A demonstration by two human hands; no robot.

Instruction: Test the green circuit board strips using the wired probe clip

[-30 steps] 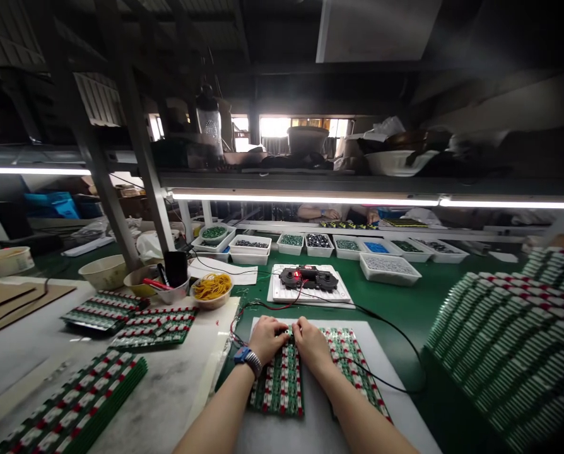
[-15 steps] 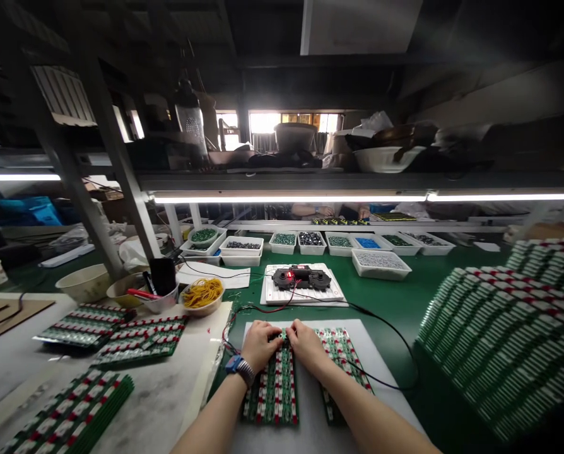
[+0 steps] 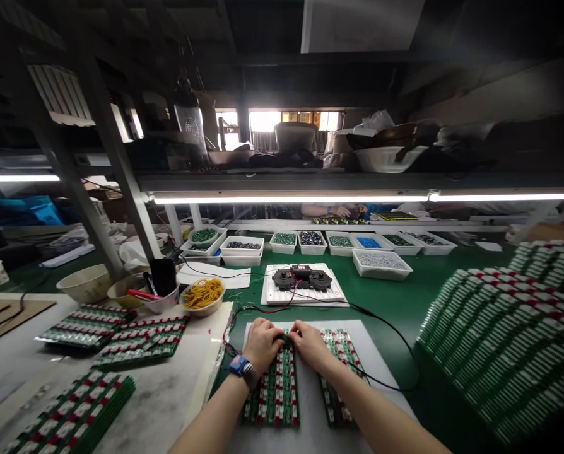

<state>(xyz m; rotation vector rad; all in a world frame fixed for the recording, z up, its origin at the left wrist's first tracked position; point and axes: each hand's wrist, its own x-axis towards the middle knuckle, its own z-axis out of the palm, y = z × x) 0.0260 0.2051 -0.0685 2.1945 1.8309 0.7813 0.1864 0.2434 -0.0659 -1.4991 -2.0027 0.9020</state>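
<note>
A green circuit board panel [image 3: 278, 394] with rows of white and red parts lies on the white mat [image 3: 305, 435]. At its far end, my left hand [image 3: 262, 345] is closed in a pinch, a blue watch on its wrist. My right hand [image 3: 310, 345] pinches from the other side, fingertips close to those of the left. Between the fingertips shows a dark green bit of circuit board [image 3: 286, 338]; its detail is hidden by the fingers. A second circuit board panel [image 3: 341, 353] lies partly under my right forearm.
Behind the mat, a black device [image 3: 302, 277] with wires sits on a white tray [image 3: 269, 296]. White bins [image 3: 381, 272] of small parts line the back. Tall board stacks [image 3: 499, 340] stand right. More boards [image 3: 74, 413] and a bowl of yellow rubber bands [image 3: 203, 294] are left. A co-worker's hands [image 3: 343, 211] show beyond.
My fingertips have shifted slightly right, and the green piece between them has tilted so less of its face shows. The red light on the black device has gone dark. The co-worker's hands moved.
</note>
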